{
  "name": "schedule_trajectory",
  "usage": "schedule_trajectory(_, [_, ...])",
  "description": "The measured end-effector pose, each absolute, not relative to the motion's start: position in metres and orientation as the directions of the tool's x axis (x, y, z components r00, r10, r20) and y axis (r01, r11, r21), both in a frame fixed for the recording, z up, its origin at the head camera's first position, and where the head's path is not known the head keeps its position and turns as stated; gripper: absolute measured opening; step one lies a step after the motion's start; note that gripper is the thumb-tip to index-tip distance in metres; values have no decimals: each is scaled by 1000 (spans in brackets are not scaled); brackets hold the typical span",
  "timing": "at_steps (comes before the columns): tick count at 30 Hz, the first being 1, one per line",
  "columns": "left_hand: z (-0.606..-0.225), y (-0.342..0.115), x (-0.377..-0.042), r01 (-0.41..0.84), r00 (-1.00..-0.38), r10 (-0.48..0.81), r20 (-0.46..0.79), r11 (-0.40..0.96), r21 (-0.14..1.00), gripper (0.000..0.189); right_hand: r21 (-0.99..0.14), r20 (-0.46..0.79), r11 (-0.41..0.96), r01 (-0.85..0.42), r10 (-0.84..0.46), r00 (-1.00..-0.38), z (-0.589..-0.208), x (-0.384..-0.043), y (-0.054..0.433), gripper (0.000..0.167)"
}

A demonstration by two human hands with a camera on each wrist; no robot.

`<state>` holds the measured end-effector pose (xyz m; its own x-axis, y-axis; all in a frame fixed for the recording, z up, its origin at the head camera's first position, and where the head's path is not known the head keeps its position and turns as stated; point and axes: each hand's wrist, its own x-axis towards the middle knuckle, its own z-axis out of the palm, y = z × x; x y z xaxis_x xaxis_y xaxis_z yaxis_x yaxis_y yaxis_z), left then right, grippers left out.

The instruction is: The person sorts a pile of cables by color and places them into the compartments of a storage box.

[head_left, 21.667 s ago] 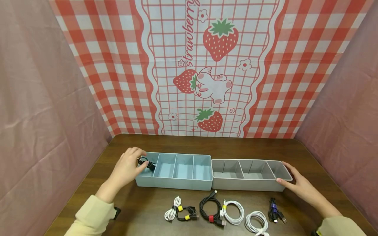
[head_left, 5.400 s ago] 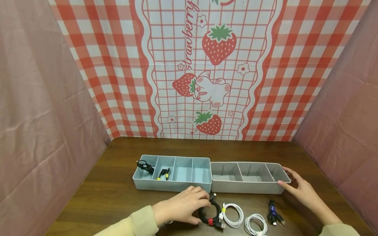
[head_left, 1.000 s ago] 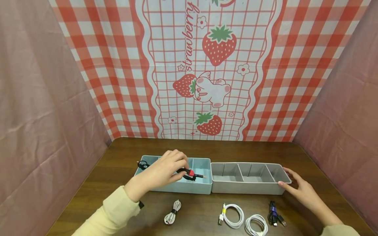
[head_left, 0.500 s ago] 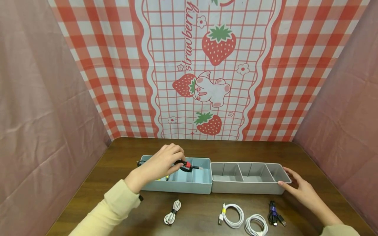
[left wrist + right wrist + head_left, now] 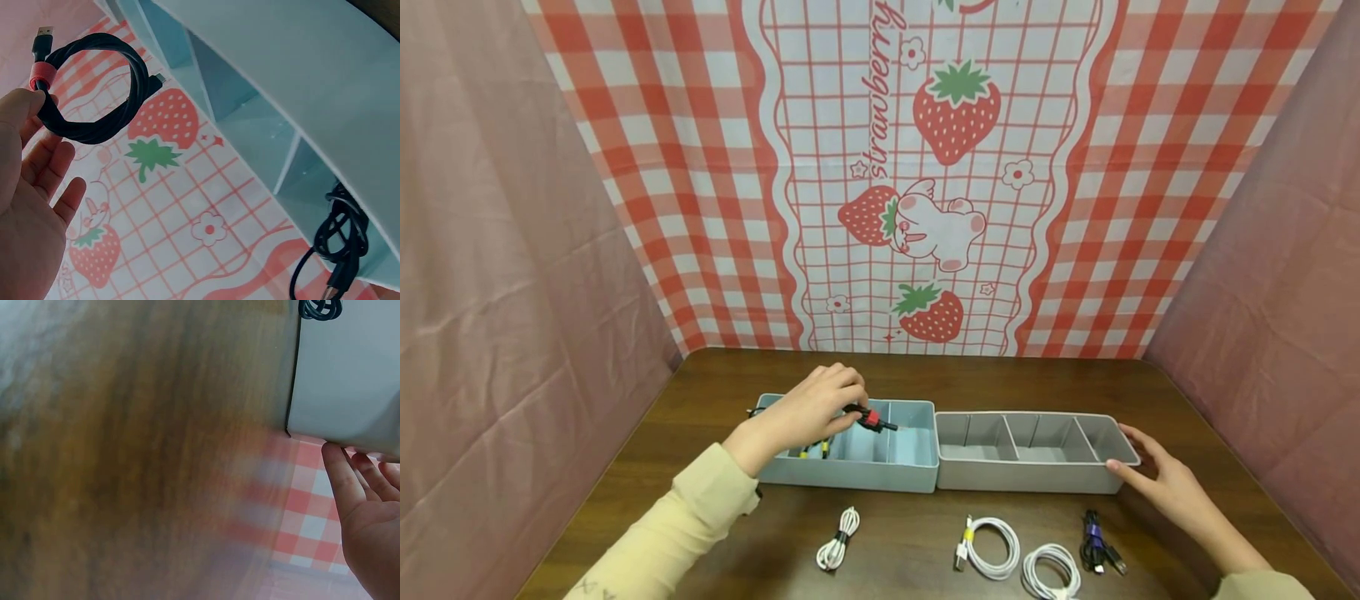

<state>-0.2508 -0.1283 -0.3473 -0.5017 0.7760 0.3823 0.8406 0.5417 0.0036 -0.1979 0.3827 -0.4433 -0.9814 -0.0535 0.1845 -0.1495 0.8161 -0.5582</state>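
Note:
Over the light-blue divided tray (image 5: pixel 857 476), my left hand (image 5: pixel 808 408) pinches a coiled black USB cable (image 5: pixel 87 132) by its red tie. In the left wrist view the loop hangs free of the tray, both plugs showing. A black cable bundle (image 5: pixel 340 231) lies in the tray's end compartment. Two yellow ties (image 5: pixel 824 450) show in the second compartment, partly behind the left hand. My right hand (image 5: pixel 1165 479) rests at the right end of a grey divided tray (image 5: pixel 1030 478), thumb at the front rim and fingers straight against the end.
Along the front of the wooden table (image 5: pixel 700 533) lie a white cable bundle (image 5: pixel 838 540), a white coil (image 5: pixel 992 550) with a yellow tie, another white coil (image 5: pixel 1051 571) and a black cable (image 5: pixel 1096 543) with a purple tie. The trays stand end to end. A checked cloth (image 5: pixel 700 275) hangs behind.
Cables with yellow ties went from the table into the blue tray. My left hand picked up the red-tied cable, brought it over the tray, and lately shifted it slightly left. The right hand stays.

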Motion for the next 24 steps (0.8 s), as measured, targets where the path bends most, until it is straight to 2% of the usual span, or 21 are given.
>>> schedule_trajectory(8, [-359, -129, -260, 859, -478, 810, 339, 512, -13, 7, -563, 179, 814, -145, -52, -983, -443, -198, 383, 70])
schedule_trajectory(24, [-367, -128, -274, 864, -489, 846, 211, 503, -14, 10, -567, 172, 811, -146, -56, -983, -442, -199, 384, 71])
